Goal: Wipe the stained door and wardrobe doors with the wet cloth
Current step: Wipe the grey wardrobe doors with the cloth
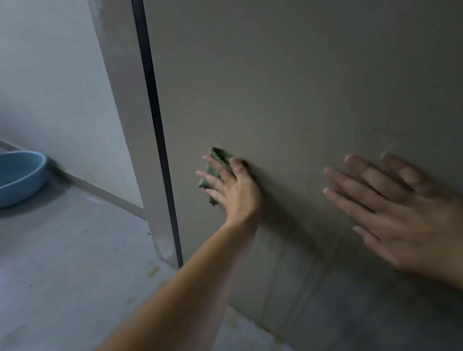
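Left hand (237, 191) is pressing the green cloth (219, 155) flat against the door (300, 74) beside its dark edge (157, 125), fingers (214, 180) spread over it, right hand (408, 212) bracing open-palmed nearby, and firm overlapping strokes are looking like the way

I see a blue basin (8, 178) sitting on the grey floor (66, 255). Just behind the basin rises a pale wall (53, 78), and its skirting board (108, 192) runs off to the basin's right. Yellowish spots (153, 271) mark the floor well to the right of the basin.
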A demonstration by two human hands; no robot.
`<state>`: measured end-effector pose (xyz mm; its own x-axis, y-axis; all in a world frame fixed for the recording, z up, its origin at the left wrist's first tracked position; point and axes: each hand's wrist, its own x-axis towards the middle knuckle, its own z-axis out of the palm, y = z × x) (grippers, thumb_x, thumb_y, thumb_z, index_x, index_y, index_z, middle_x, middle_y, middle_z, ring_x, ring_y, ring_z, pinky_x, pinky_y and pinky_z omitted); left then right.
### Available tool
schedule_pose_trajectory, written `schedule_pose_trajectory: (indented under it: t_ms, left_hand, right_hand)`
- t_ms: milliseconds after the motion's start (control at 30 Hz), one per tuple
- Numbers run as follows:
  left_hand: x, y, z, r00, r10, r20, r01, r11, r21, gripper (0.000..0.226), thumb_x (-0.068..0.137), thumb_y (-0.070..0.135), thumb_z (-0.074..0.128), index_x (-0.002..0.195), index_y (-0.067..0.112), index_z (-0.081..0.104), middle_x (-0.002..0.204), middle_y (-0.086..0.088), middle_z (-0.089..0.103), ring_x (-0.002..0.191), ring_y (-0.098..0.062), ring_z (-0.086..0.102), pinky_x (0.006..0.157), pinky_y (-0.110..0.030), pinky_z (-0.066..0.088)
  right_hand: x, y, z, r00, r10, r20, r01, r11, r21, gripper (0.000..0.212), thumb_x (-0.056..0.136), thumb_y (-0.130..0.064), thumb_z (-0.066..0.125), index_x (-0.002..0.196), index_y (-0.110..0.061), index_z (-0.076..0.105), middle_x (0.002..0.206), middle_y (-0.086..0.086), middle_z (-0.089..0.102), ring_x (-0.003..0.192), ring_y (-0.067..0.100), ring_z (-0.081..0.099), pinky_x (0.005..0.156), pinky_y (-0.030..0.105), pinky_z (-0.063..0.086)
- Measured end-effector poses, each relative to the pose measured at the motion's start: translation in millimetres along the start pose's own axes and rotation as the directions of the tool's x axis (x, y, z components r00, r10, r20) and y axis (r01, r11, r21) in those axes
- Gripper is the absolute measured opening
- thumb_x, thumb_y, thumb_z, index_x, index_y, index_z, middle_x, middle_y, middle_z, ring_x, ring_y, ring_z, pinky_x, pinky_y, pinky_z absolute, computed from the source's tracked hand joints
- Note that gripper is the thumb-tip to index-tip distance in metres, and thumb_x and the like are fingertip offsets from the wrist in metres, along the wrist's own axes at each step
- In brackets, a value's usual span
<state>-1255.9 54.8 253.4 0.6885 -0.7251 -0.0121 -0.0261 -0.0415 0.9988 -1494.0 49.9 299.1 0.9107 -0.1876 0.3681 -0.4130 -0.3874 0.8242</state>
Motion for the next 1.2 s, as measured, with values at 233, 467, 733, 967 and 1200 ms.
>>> schedule_pose_trajectory:
  t_ms: [233, 467, 733, 967, 1200]
  left_hand:
    - [-45, -28, 22, 0.992, -0.061, 0.11, 0.072, 0.992, -0.1, 0.067, 0.11, 0.044, 0.028, 0.157, 0.042, -0.02, 0.164, 0.002, -0.037, 0.153, -0.032, -0.029, 0.123, -0.045, -0.016]
    - [7, -58, -9, 0.972, -0.234, 0.015, 0.234, 0.963, -0.137, 0.065, 0.109, 0.05, 0.026, 0.158, 0.043, -0.016, 0.167, 0.002, -0.03, 0.156, -0.033, -0.021, 0.124, -0.049, -0.01]
    - [-66, -90, 26, 0.967, -0.158, 0.198, 0.201, 0.954, -0.223, 0.063, 0.111, 0.043, 0.023, 0.155, 0.043, -0.022, 0.16, 0.006, -0.042, 0.151, -0.023, -0.034, 0.118, -0.031, -0.019]
    - [27, -132, -5, 0.918, -0.394, -0.037, 0.372, 0.891, -0.258, 0.058, 0.11, 0.049, 0.019, 0.158, 0.046, -0.013, 0.168, 0.001, -0.029, 0.156, -0.029, -0.022, 0.125, -0.047, -0.011]
    - [-78, -160, 48, 0.872, -0.441, 0.213, 0.486, 0.837, -0.253, 0.062, 0.111, 0.041, 0.027, 0.128, 0.057, -0.03, 0.163, 0.001, -0.037, 0.156, -0.024, -0.024, 0.123, -0.035, -0.013]
  right_hand:
    - [22, -27, 13, 0.994, -0.084, 0.069, 0.083, 0.996, 0.009, 0.068, 0.097, -0.036, 0.044, 0.156, -0.006, 0.034, 0.167, 0.016, 0.02, 0.154, 0.037, 0.019, 0.125, 0.055, 0.012]
    - [22, -33, 15, 0.996, -0.069, 0.064, 0.068, 0.998, 0.007, 0.065, 0.101, -0.036, 0.04, 0.158, -0.008, 0.03, 0.168, 0.015, 0.018, 0.155, 0.039, 0.017, 0.124, 0.059, 0.011]
    - [45, -64, 29, 0.986, -0.112, 0.121, 0.111, 0.994, 0.011, 0.068, 0.1, -0.036, 0.038, 0.16, -0.007, 0.023, 0.169, 0.017, 0.012, 0.155, 0.039, 0.012, 0.125, 0.06, 0.005]
    - [46, -68, 36, 0.991, -0.09, 0.1, 0.078, 0.99, 0.117, 0.065, 0.1, -0.033, 0.039, 0.159, -0.008, 0.028, 0.169, 0.015, 0.012, 0.156, 0.039, 0.007, 0.12, 0.067, 0.015]
    - [50, -86, 40, 0.974, -0.123, 0.192, 0.064, 0.956, 0.285, 0.066, 0.1, -0.031, 0.038, 0.159, -0.006, 0.026, 0.17, 0.015, 0.006, 0.157, 0.038, 0.004, 0.113, 0.072, 0.027]
